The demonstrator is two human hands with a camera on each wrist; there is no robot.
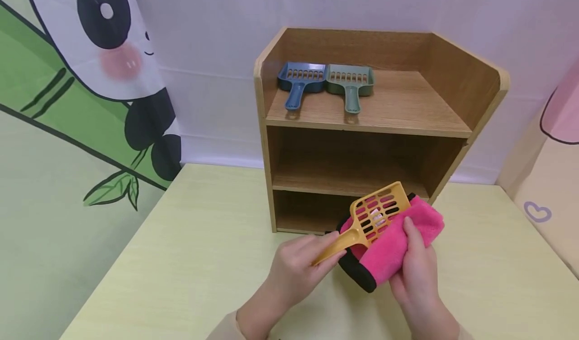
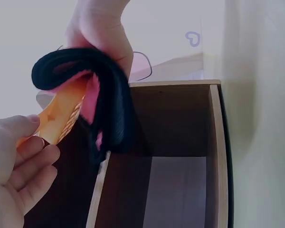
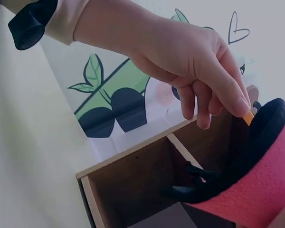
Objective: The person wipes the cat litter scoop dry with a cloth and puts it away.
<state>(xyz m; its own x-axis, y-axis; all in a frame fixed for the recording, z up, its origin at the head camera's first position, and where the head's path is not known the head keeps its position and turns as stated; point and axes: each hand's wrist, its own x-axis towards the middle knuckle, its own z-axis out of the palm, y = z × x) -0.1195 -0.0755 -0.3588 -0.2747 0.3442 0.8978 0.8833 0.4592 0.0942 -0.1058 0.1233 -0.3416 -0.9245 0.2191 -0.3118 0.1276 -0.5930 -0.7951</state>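
Observation:
My left hand (image 1: pixel 300 262) pinches the handle of a yellow slotted litter scoop (image 1: pixel 380 211) between thumb and fingers. The scoop's head lies against a pink plush cloth with black edging (image 1: pixel 391 254), which folds partly round it. In my right hand (image 1: pixel 418 274) I grip that cloth from below, the thumb pressed on its pink side. From the left wrist view, the black edge (image 2: pixel 116 109) curls round the scoop (image 2: pixel 61 111), hiding much of its head. The right wrist view shows the left hand (image 3: pixel 199 66) at the handle's end and the pink cloth (image 3: pixel 261 175) close by.
A wooden shelf unit (image 1: pixel 348 186) stands at the back of the pale table (image 1: pixel 217 239). On its top board lie a blue scoop (image 1: pixel 298 81) and a grey-green scoop (image 1: pixel 350 83), side by side. Behind hangs a white curtain (image 1: pixel 208 38) with a painted panda.

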